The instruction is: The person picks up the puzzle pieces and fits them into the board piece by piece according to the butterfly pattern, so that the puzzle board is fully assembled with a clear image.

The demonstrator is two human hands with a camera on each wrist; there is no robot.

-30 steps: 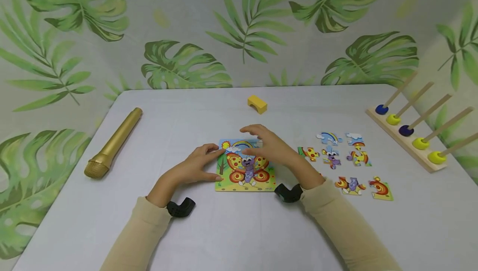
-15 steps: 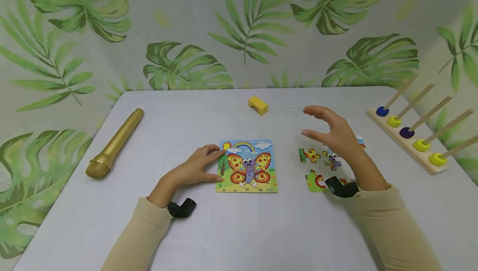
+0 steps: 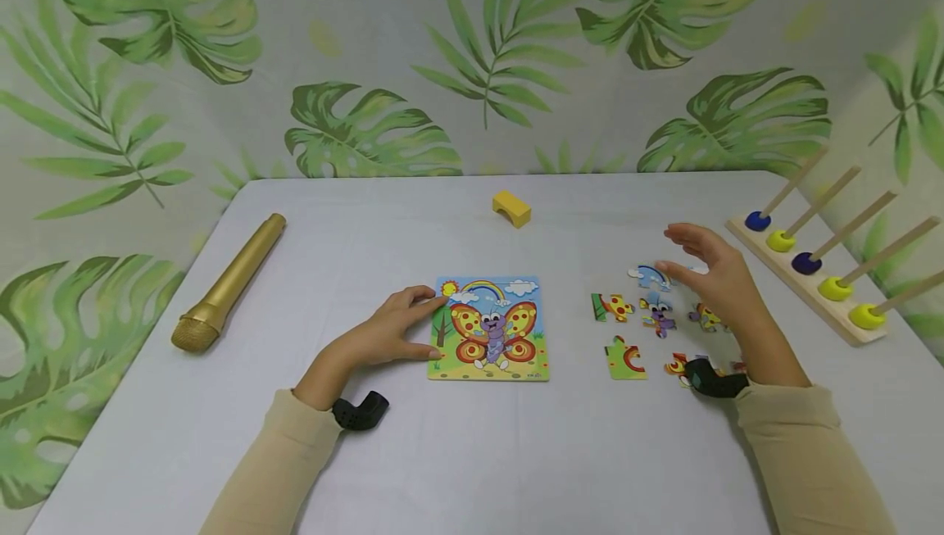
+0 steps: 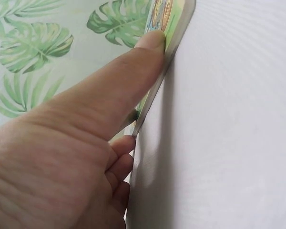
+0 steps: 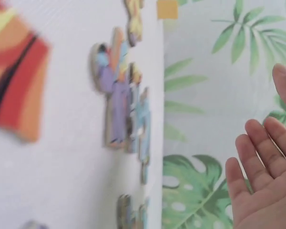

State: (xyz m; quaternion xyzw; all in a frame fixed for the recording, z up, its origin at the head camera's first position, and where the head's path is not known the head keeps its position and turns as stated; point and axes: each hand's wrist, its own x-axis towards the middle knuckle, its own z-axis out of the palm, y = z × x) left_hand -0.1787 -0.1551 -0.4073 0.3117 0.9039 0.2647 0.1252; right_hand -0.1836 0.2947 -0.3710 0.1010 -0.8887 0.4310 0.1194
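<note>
A leafy cloth (image 3: pixel 324 43) goes up behind the butterfly board (image 3: pixel 492 330), past everything else. Under the board is one white table (image 3: pixel 472 461). I have two tan sleeves (image 3: pixel 273 453), one at the near left of the board and one at the near right.

One bead stand (image 3: pixel 787 269) sits far to the right of the board, with five wooden sticks (image 3: pixel 852 225). One gold microphone (image 3: pixel 234 277) lies far to the left of the board, with its round end toward me.

I have two hands. My left hand (image 3: pixel 391 326) is touching the left side of the board. Its thumb and fingers are spread wide, and the thumb tip rests on top. My right hand (image 3: pixel 711 269) is to the right of the board, up over the loose bits. Its thumb and fingers are well apart, and it has nothing in it.

There is just one butterfly board, and it lies flat in front of me. Two black cameras (image 3: pixel 360 410) are on my wrists, one on each side of the board.

Puzzle pieces (image 3: pixel 625 361) lie to the right of the board. I count six, and bits of more peek out by my right hand.

One yellow block (image 3: pixel 514 206) sits behind the board. Smallest are five beads (image 3: pixel 780 241) on the stand, three yellow and two blue.
</note>
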